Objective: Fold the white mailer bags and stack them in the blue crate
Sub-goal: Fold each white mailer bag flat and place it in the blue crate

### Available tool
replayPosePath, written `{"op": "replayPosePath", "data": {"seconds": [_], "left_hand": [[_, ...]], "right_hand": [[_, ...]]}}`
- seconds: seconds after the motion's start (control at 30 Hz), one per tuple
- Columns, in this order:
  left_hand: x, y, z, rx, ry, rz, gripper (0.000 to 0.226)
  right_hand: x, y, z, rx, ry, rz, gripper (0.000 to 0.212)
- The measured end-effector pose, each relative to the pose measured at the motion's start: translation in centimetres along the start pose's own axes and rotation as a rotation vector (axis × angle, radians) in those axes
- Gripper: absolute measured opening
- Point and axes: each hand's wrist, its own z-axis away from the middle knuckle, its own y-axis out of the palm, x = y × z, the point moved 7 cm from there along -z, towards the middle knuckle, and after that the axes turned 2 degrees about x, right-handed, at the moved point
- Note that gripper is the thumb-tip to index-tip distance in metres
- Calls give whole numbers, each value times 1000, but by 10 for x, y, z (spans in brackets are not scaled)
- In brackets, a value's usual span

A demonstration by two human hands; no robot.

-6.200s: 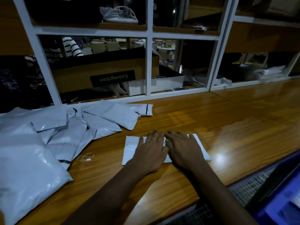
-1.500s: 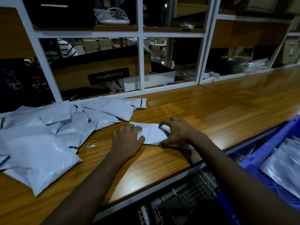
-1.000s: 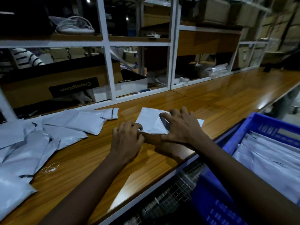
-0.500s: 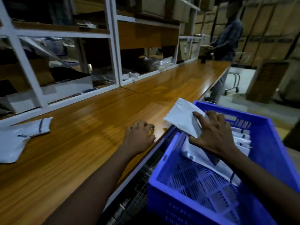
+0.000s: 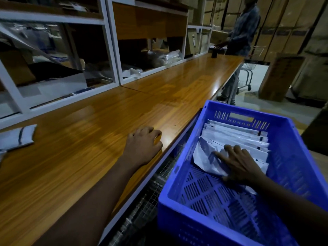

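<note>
Left hand [image 5: 143, 144] rests just left of the blue crate [image 5: 294, 167], fingers loosely curled and holding nothing, forearm stretched forward. Right hand [image 5: 237, 164] reaches inside the crate, palm down, fingers spread nearly straight, pressing flat.

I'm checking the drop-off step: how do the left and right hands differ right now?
Place: the left hand rests on the wooden table near its front edge; the right hand is inside the blue crate. Contact: the left hand is loosely curled and holds nothing; the right hand lies spread flat on a folded mailer bag atop the stack. Both are palm down.
</note>
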Motion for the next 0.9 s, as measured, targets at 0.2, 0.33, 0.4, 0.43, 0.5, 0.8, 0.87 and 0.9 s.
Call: {"op": "replayPosePath", "data": {"seconds": [0.2,0.33,0.4,0.43,0.5,0.8,0.87,0.9], "left_hand": [[-1,-2,0,2,-8,-6,45],[-1,-2,1,0,-9,-7,46],[-1,-2,0,2,-13,-8,46],[-1,-2,1,2,-14,-10,46],[-1,-2,1,-1,-14,-13,46],[-1,-2,2,11,-23,4,48],[-2,-2,1,15,-22,-2,48],[-2,-2,1,17,-21,-4,48]], "right_hand": [[-6,6,-6,60,6,4,130],[-19,11,-7,50,68,-48,133],[-21,4,-7,65,85,-16,135],[-23,1,-8,61,94,6,135],[-27,-1,-10,25,126,0,134],[-35,14,-21,13,146,-60,115],[-37,18,-21,40,166,-113,109],[-39,20,-21,44,183,-104,110]]}}
